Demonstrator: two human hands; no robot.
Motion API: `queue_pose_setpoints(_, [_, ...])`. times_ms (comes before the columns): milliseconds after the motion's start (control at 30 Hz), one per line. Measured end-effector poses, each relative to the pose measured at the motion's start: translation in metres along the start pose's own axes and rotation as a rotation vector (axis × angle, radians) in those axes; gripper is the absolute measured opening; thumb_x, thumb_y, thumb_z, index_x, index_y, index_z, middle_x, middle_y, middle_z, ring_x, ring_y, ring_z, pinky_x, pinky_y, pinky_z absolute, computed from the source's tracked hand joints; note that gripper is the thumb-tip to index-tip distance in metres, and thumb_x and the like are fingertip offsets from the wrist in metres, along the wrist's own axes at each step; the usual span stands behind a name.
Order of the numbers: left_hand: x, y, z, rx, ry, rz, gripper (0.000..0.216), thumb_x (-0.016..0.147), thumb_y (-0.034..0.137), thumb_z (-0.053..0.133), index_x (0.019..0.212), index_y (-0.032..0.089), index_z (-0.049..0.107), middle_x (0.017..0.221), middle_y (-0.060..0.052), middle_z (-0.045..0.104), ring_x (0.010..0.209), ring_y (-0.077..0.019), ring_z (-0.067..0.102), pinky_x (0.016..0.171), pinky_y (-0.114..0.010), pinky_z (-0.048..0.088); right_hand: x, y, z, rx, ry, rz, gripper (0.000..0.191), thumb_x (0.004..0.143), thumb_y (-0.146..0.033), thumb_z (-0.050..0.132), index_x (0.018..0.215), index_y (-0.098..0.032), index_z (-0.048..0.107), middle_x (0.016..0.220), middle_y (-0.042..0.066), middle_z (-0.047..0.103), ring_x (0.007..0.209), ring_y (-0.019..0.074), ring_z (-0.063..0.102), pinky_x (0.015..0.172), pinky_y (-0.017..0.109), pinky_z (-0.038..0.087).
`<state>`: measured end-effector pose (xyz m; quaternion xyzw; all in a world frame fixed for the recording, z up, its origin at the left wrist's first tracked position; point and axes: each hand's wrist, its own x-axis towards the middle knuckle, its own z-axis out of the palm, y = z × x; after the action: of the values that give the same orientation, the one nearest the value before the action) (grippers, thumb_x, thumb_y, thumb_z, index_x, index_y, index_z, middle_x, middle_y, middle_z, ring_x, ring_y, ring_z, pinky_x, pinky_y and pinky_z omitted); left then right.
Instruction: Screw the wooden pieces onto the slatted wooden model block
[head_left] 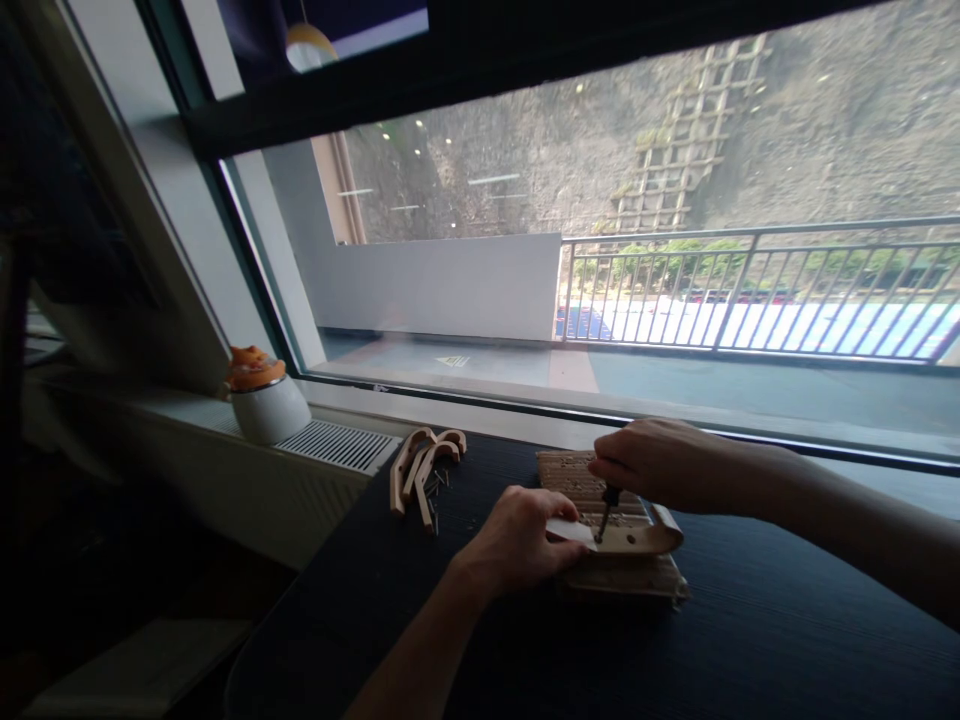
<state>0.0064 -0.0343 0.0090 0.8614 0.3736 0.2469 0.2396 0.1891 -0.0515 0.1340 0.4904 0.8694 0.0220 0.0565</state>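
My left hand [521, 535] pinches the near end of a wooden hook [645, 540], which lies across a piece of corrugated cardboard [574, 475] on the dark table. Closed around the handle of a screwdriver [606, 510], my right hand [645, 462] holds it nearly upright. The screwdriver's tip meets the hook at a hole near my left fingertips; whether a screw sits there is too small to tell. A second hole shows toward the curled end. Several more wooden hooks [420, 470] lie to the left, with some loose screws [437, 485] beside them.
The dark table [360, 630] has a rounded left corner and meets the window sill. Left of it, a white pot with an orange top [268, 400] stands by a slotted vent [341, 447]. A large window [480, 300] rises behind, with a railing [750, 290] outside.
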Motion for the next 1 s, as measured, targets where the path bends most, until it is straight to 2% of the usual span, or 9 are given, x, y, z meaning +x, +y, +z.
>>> queue_pose_setpoints(167, [0.000, 0.000, 0.000, -0.013, -0.022, -0.023, 0.035, 0.074, 0.043, 0.064, 0.101, 0.021, 0.068, 0.094, -0.004, 0.070, 0.090, -0.0216, 0.062, 0.082, -0.026, 0.045, -0.005, -0.010, -0.009, 0.104, -0.100, -0.089, 0.029, 0.089, -0.031, 0.038, 0.077, -0.018, 0.061, 0.068, 0.003, 0.061, 0.058, 0.0135, 0.050, 0.052, 0.025, 0.031])
queue_pose_setpoints(300, [0.000, -0.001, 0.000, -0.016, -0.037, -0.003, 0.034, 0.075, 0.041, 0.064, 0.102, 0.021, 0.068, 0.095, -0.003, 0.070, 0.086, -0.0196, 0.063, 0.081, -0.025, 0.045, -0.005, -0.010, -0.006, 0.133, -0.078, -0.146, 0.028, 0.089, -0.030, 0.037, 0.076, -0.017, 0.059, 0.070, 0.003, 0.061, 0.062, 0.0140, 0.051, 0.056, 0.026, 0.034])
queue_pose_setpoints(600, [0.000, -0.001, -0.002, -0.046, -0.045, -0.011, 0.034, 0.075, 0.043, 0.064, 0.102, 0.022, 0.068, 0.094, -0.002, 0.070, 0.085, -0.0196, 0.063, 0.080, -0.025, 0.046, -0.016, -0.021, -0.003, 0.086, -0.032, -0.113, 0.025, 0.089, -0.023, 0.037, 0.075, -0.019, 0.056, 0.064, 0.001, 0.059, 0.055, 0.0136, 0.049, 0.051, 0.025, 0.031])
queue_pose_setpoints(800, [0.000, -0.001, -0.001, -0.045, -0.049, -0.032, 0.034, 0.075, 0.042, 0.064, 0.101, 0.020, 0.068, 0.092, -0.004, 0.070, 0.084, -0.0196, 0.064, 0.077, -0.025, 0.046, -0.009, -0.016, -0.001, 0.022, -0.034, -0.042, 0.031, 0.090, -0.026, 0.035, 0.074, -0.016, 0.059, 0.067, 0.006, 0.063, 0.057, 0.0150, 0.053, 0.051, 0.026, 0.030])
queue_pose_setpoints(900, [0.000, 0.000, -0.001, -0.028, -0.046, -0.039, 0.033, 0.074, 0.042, 0.064, 0.100, 0.021, 0.068, 0.092, -0.004, 0.070, 0.086, -0.0202, 0.063, 0.078, -0.026, 0.046, -0.007, -0.016, -0.007, -0.012, -0.065, -0.011, 0.032, 0.089, -0.031, 0.036, 0.074, -0.017, 0.061, 0.067, 0.006, 0.064, 0.057, 0.0165, 0.054, 0.050, 0.027, 0.028])
queue_pose_setpoints(1000, [-0.001, 0.002, -0.002, -0.016, -0.055, -0.035, 0.034, 0.075, 0.043, 0.064, 0.101, 0.020, 0.068, 0.092, -0.004, 0.070, 0.087, -0.0205, 0.063, 0.078, -0.026, 0.046, -0.009, -0.019, -0.015, -0.013, -0.117, -0.009, 0.023, 0.082, -0.033, 0.045, 0.085, -0.019, 0.063, 0.071, 0.005, 0.065, 0.059, 0.0180, 0.056, 0.051, 0.027, 0.029])
